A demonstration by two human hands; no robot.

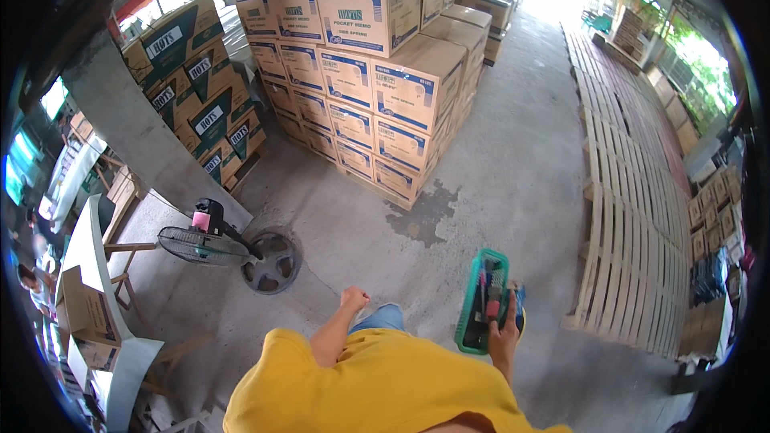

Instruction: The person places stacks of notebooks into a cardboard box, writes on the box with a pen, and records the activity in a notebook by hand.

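Observation:
In my right hand [504,338] is a long green plastic basket [463,322], gripped at its right side. Inside it lie a red-and-dark object [492,305] and several slim dark things I cannot make out. Something blue and yellow [521,313] shows just beyond my fingers, partly hidden by them. My left hand [354,299] hangs in front of my body with its fingers curled, and I see nothing in it. Yellow sleeves cover my upper arms.
Stacked cardboard cartons [345,80] stand on a pallet ahead. A floor fan [200,244] with a round base [271,263] is at left, beside a concrete pillar [132,112]. Wooden pallets [626,224] line the right. A person [36,285] is by a table [88,252] far left.

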